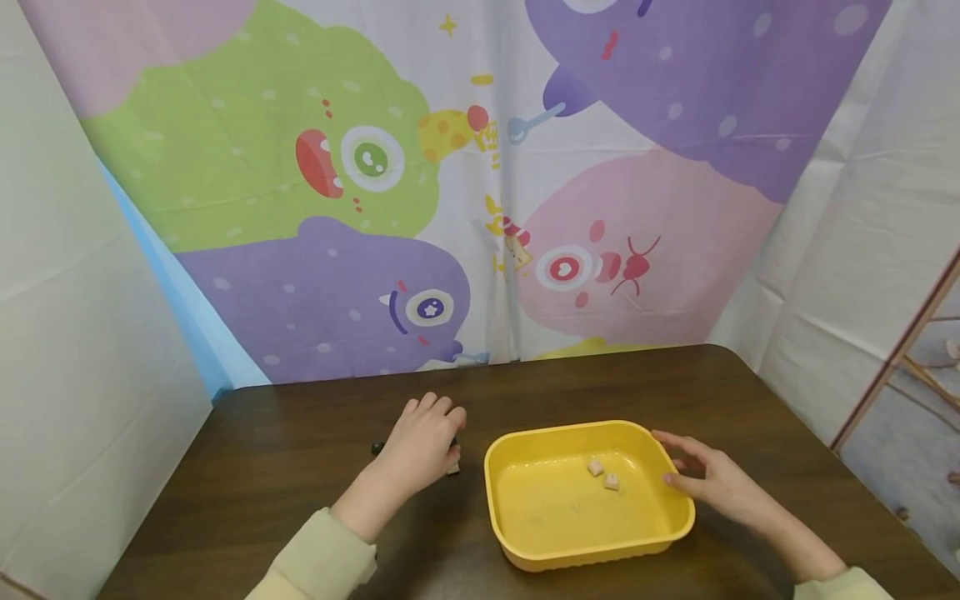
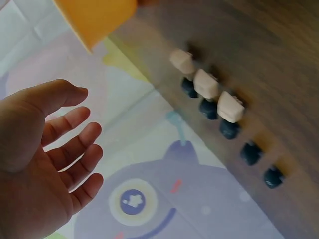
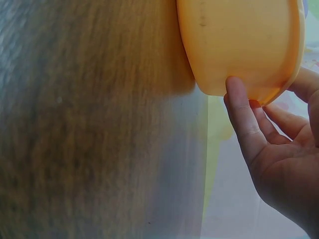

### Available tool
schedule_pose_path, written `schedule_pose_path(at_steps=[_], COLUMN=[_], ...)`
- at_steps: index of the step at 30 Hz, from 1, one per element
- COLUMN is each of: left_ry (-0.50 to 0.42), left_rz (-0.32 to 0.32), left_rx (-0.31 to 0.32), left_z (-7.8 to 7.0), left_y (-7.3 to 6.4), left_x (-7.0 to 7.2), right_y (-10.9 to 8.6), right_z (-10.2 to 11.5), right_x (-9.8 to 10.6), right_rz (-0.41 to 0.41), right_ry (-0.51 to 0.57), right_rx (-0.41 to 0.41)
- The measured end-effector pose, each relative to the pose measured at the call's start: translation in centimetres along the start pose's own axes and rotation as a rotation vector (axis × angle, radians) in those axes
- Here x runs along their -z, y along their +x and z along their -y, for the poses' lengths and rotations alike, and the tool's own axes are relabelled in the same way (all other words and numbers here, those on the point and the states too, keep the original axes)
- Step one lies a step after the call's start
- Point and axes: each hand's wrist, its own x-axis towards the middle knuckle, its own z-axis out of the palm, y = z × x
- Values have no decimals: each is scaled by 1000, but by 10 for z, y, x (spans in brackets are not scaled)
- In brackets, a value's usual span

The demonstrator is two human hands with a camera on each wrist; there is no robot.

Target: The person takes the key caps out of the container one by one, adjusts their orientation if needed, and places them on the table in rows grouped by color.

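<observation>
My left hand (image 1: 423,437) is held over a row of small blocks on the table, its fingers loosely bent and nothing in them. In the left wrist view, that hand (image 2: 55,154) is apart from the row, which has three cream blocks (image 2: 206,83) beside several dark blocks (image 2: 251,153). From the head, the hand hides most of them; one dark block (image 1: 377,448) shows on its left. My right hand (image 1: 716,483) grips the right rim of a yellow tray (image 1: 510,554), thumb over the rim and fingers on the outer wall. Two cream blocks (image 1: 611,482) lie inside the tray.
The dark brown wooden table (image 1: 300,500) ends at a patterned curtain (image 1: 360,275) behind. White cloth (image 1: 97,317) hangs at the left side, and another white sheet (image 1: 817,275) at the right.
</observation>
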Motion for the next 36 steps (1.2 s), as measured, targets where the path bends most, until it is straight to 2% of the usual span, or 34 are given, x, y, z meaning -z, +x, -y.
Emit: schedule_pose_path(at_steps=[6, 13, 24, 29, 36], left_ry=[2, -6, -6, 2, -2], left_rz=[-24, -19, -3, -9, 20], left_rx=[-25, -47, -102, -128, -165], left_z=[-11, -25, -46, -54, -66], left_y=[11, 24, 42, 50, 60], left_x=[5, 10, 10, 11, 5], right_y=[0, -1, -2, -2, -1], right_z=[0, 0, 4, 4, 4], right_x=[0, 0, 1, 1, 1], right_rz=[2, -2, 12, 15, 19], right_ry=[10, -4, -22, -13, -19], right_rx=[0, -3, -54, -52, -38])
